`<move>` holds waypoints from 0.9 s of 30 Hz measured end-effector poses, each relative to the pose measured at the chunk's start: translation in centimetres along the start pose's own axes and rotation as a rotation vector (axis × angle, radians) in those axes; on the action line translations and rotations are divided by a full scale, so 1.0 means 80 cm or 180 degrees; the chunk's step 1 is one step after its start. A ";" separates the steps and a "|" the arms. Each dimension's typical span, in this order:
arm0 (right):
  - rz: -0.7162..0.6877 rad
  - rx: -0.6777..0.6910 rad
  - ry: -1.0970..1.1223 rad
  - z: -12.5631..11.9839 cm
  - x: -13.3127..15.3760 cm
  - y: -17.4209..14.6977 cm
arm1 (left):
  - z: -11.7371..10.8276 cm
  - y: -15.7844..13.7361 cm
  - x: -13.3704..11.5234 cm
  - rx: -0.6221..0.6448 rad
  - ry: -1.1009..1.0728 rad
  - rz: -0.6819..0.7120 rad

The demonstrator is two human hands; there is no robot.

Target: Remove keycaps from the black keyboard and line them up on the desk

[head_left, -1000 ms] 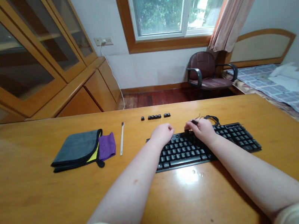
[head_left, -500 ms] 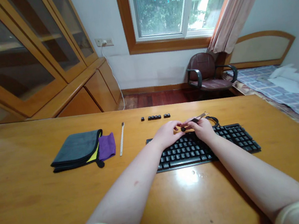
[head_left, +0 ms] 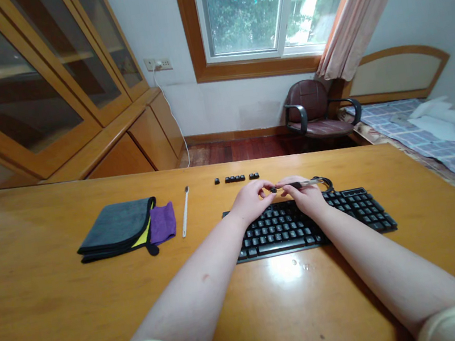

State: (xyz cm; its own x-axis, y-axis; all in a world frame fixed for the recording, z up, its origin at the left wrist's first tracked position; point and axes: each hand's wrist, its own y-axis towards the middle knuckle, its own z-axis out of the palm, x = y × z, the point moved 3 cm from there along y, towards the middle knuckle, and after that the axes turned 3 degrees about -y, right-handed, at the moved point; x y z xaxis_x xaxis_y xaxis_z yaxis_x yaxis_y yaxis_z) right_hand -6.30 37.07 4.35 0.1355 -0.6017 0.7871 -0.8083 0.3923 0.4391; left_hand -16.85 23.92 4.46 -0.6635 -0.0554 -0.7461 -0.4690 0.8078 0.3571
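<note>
Over the back edge of a black keyboard [head_left: 283,236], my left hand [head_left: 253,200] pinches a small black keycap [head_left: 272,190] between thumb and fingertips. Close beside it, my right hand [head_left: 308,197] is closed on a keycap puller [head_left: 296,185] with a black middle and thin metal wires. The wires point right, away from the keycap. Both forearms cross the keyboard's front edge and hide some of its keys. Beyond the hands, several loose keycaps [head_left: 235,178] stand in a row on the table.
Left of the keyboard lie a white toothbrush [head_left: 185,211], a folded grey cloth [head_left: 118,227] and a purple cloth [head_left: 163,223]. A coiled black cable [head_left: 325,182] rests behind the keyboard. The wooden table [head_left: 276,312] ends at a far edge, with a chair [head_left: 313,105] beyond.
The keycap in my left hand has moved slightly up and left, apart from the puller. The puller has turned from slanting upward to nearly level.
</note>
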 end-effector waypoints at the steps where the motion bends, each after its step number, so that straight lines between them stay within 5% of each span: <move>1: -0.0032 0.0023 -0.0044 0.000 0.001 0.000 | 0.000 0.000 -0.001 0.0030 -0.0004 -0.0034; 11: -0.0383 0.0109 0.0110 0.000 -0.009 0.000 | 0.002 0.001 0.003 0.0118 -0.0037 -0.0308; 27: -0.0024 0.0268 0.0358 0.006 -0.012 0.000 | 0.004 0.000 0.010 0.0174 -0.0051 -0.0282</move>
State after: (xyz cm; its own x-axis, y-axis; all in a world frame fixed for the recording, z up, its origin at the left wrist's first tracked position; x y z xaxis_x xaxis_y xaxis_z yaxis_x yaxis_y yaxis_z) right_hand -6.75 37.31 3.38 0.2013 -0.5209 0.8296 -0.8516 0.3254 0.4110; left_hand -17.23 24.06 3.67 -0.6113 -0.1188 -0.7824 -0.4926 0.8310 0.2586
